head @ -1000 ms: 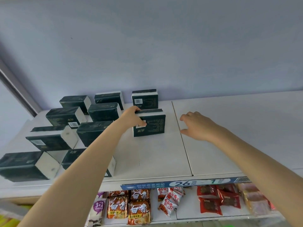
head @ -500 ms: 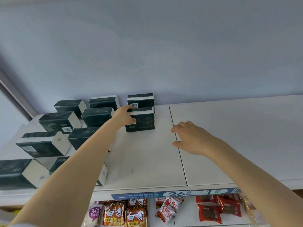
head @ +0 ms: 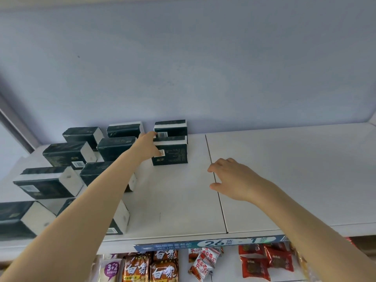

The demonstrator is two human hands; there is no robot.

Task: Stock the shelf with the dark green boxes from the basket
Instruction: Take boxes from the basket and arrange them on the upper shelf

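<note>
Several dark green boxes with white ends stand in rows on the left half of the white top shelf (head: 183, 200). My left hand (head: 149, 148) reaches far back and grips the left edge of one dark green box (head: 173, 154). That box stands upright right in front of another dark green box (head: 172, 129) at the back wall. My right hand (head: 230, 178) hovers over the shelf seam with fingers spread and nothing in it. The basket is out of view.
The shelf's right half (head: 295, 169) lies bare up to the lilac back wall (head: 203, 68). A blue price strip (head: 213, 243) runs along the shelf front. Below it, snack packets (head: 162, 267) hang on the lower shelf. A grey frame (head: 16, 127) borders the left.
My left hand has pushed the held box back until it stands close to the box at the wall. My right hand has drawn back toward me and a little left.
</note>
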